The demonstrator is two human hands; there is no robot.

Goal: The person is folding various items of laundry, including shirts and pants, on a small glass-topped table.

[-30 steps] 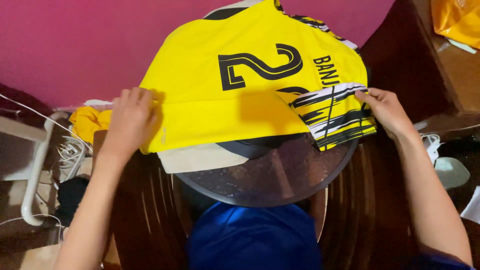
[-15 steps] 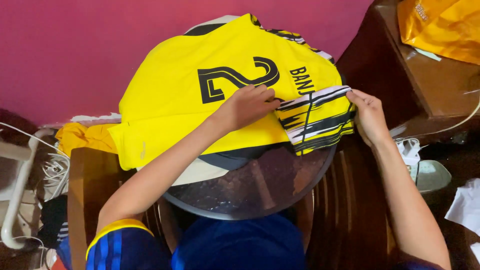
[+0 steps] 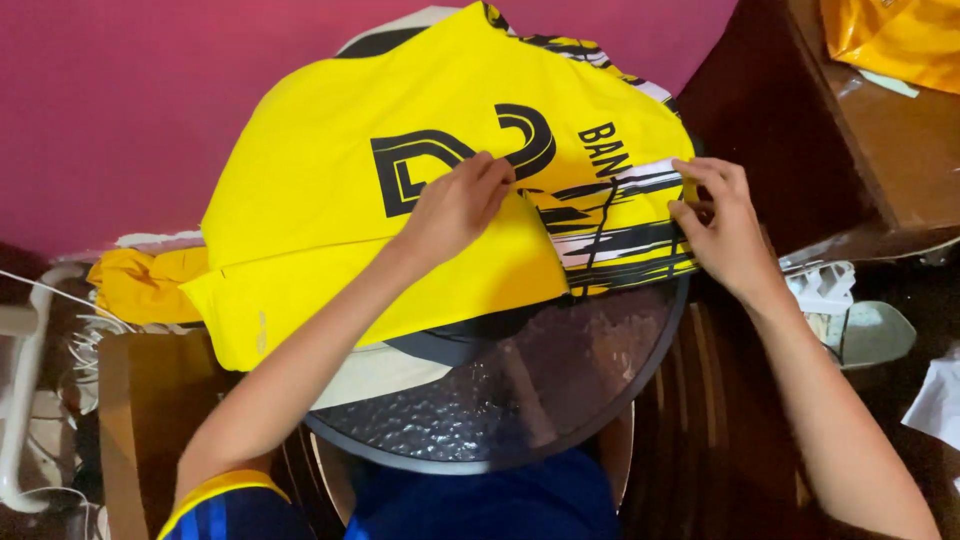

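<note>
A yellow sports jersey (image 3: 330, 190) with black lettering lies spread on a round dark glass table (image 3: 520, 400). My left hand (image 3: 455, 205) rests on the middle of the jersey, pressing the fabric near a fold. At the jersey's right side, the fingers of my right hand (image 3: 725, 235) pinch the black-and-white striped sleeve (image 3: 620, 235). More folded cloth, white and black, sticks out from under the jersey at the front left.
A dark wooden cabinet (image 3: 860, 150) stands to the right with a yellow plastic bag (image 3: 895, 40) on top. A pink wall (image 3: 130, 100) is behind. A crumpled yellow cloth (image 3: 145, 285) and white cables (image 3: 90, 350) lie at the left. A white power strip (image 3: 825, 285) sits at the right.
My left hand has moved from the jersey's left edge across to its middle. The view has shifted, and my right hand stays at the striped sleeve.
</note>
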